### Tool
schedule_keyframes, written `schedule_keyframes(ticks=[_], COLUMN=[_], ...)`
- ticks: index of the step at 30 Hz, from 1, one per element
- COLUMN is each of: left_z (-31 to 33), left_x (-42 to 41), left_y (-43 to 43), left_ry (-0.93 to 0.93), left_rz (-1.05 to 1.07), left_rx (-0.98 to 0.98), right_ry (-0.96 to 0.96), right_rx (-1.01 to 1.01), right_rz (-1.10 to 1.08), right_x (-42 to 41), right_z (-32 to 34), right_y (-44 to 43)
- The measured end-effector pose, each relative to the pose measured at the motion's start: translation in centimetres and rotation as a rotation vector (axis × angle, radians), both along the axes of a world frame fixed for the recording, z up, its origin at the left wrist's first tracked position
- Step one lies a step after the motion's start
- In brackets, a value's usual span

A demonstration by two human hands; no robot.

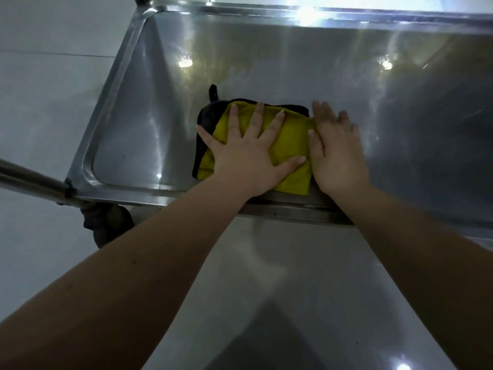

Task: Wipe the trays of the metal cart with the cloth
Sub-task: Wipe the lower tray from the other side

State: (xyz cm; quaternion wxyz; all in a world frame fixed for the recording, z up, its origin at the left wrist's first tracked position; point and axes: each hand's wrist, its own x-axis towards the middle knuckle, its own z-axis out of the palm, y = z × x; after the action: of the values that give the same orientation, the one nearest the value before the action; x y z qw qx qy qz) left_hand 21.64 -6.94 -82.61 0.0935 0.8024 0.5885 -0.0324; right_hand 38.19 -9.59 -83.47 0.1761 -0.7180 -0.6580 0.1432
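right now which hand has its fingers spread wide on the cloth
The left hand, fingers fanned flat across the yellow cloth; the right hand has its fingers together at the cloth's right edge.

Both arms are showing bare all the way from the frame edge to the wrists. The left forearm (138, 276), running in from 8 o'clock, is carrying a couple of small dark spots along its upper side. The right forearm (426, 257), running in from 4 o'clock, is lying mostly in shadow. The left grip (248, 158) and the right grip (337, 153) are bare hands, and their fingernails are showing short, rounded and faintly glossy.
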Motion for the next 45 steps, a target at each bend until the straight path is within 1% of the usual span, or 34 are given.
schedule_keyframes(ticks=[2, 5, 8, 9, 12, 16, 20, 24, 27, 29, 34, 40, 43, 45], left_z=[-0.1, -0.4, -0.2, -0.2, 0.2, 0.7, 0.5, 1.0, 0.9, 0.9, 0.5, 0.9, 1.2, 1.1], left_x=[0.2, 0.6, 0.6, 0.5, 0.4, 0.4, -1.6, -4.6, -6.6, -6.9, -5.5, -2.7, -2.0, -2.1], left_y=[0.3, 1.0, 3.2, 4.3, 8.0, 9.9, 8.1, 4.0, 0.1, -0.6, 4.3, 13.2, 15.2, 15.0], left_ry=[-0.004, -0.017, -0.012, -0.014, 0.005, 0.031, 0.021, 0.041, 0.042, 0.026, 0.018, 0.01, -0.02, -0.022], left_rz=[0.001, 0.006, 0.026, 0.043, 0.094, 0.074, 0.038, 0.024, 0.037, 0.06, 0.094, 0.093, 0.07, 0.063], left_rx=[0.002, 0.012, -0.004, -0.007, -0.031, -0.053, -0.044, -0.075, -0.087, -0.099, -0.067, -0.08, -0.092, -0.081], right_ry=[0.016, -0.111, -0.046, -0.051, -0.235, -0.315, -0.345, -0.361, -0.387, -0.42, -0.47, -0.432, -0.422, -0.408], right_rx=[0.013, -0.005, -0.044, -0.05, -0.077, -0.139, -0.186, -0.202, -0.222, -0.236, -0.275, -0.253, -0.248, -0.231], right_rz=[-0.043, -0.024, -0.117, -0.12, -0.013, -0.011, 0.002, 0.011, 0.016, 0.023, 0.032, 0.025, 0.027, 0.026], right_x=[0.0, -0.3, -0.4, -0.4, -0.6, -0.5, -0.6, -0.6, -0.6, -0.7, -0.7, -0.6, -0.5, -0.5], right_z=[-0.1, -0.4, -0.1, 0.0, -0.4, -0.3, -0.2, -0.1, 0.0, 0.0, 0.0, -0.2, -0.3, -0.3], right_y=[0.0, -0.2, 0.3, 0.5, 1.2, 2.3, 2.4, 2.2, 2.0, 1.6, 1.4, 0.9, 1.1, 1.1])
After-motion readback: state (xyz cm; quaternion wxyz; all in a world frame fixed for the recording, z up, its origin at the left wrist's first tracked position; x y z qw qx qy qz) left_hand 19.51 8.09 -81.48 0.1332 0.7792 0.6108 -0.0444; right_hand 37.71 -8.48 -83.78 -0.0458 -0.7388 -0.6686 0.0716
